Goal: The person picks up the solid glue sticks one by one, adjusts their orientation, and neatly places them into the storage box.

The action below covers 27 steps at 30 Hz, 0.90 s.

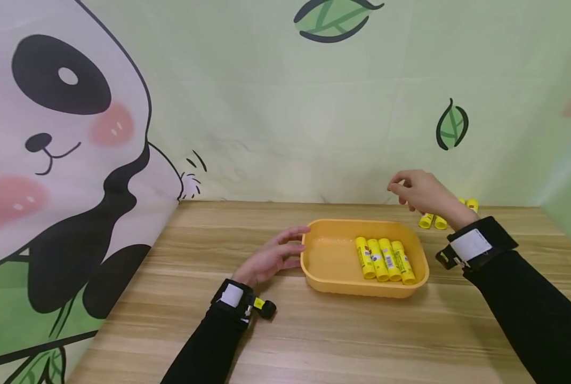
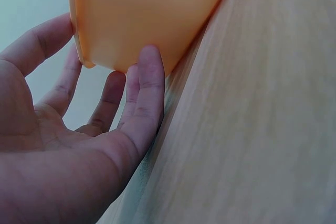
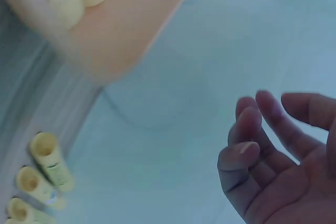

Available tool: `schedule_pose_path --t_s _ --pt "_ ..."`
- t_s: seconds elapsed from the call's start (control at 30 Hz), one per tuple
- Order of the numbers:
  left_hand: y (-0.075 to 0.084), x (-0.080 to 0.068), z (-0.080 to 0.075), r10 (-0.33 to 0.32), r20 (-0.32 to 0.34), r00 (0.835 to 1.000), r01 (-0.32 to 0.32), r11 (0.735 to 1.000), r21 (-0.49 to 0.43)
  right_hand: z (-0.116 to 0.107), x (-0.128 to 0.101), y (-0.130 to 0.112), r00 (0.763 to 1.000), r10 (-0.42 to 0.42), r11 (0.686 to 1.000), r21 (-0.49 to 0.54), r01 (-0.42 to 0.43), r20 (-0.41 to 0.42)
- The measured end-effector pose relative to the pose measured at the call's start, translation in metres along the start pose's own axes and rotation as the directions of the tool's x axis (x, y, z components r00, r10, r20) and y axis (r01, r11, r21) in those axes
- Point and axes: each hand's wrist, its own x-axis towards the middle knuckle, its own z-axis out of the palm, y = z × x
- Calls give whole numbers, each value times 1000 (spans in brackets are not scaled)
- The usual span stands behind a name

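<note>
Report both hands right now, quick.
Left hand: open, touching the left end of the tray.
Right hand: open, loosely curled in the air, holding nothing.

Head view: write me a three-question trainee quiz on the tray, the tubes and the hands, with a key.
1. How many yellow tubes lie inside the orange tray?
2. True or false: the right hand is empty.
3. Where does the left hand touch the tray?
A) its left end
B) its right end
C) its inside floor

Key: 1. Four. 2. True. 3. A.
</note>
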Motion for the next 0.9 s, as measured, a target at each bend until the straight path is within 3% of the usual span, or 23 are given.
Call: schedule_pose_path --t_s 0.3,0.9 --pt "1 -1 1 -6 -9 1000 6 1000 -1 -6 0 38 991 113 993 43 -110 -69" --pt "-1 -1 0 -6 -12 1000 6 1000 -2 -7 -3 77 976 215 977 26 -214 -42"
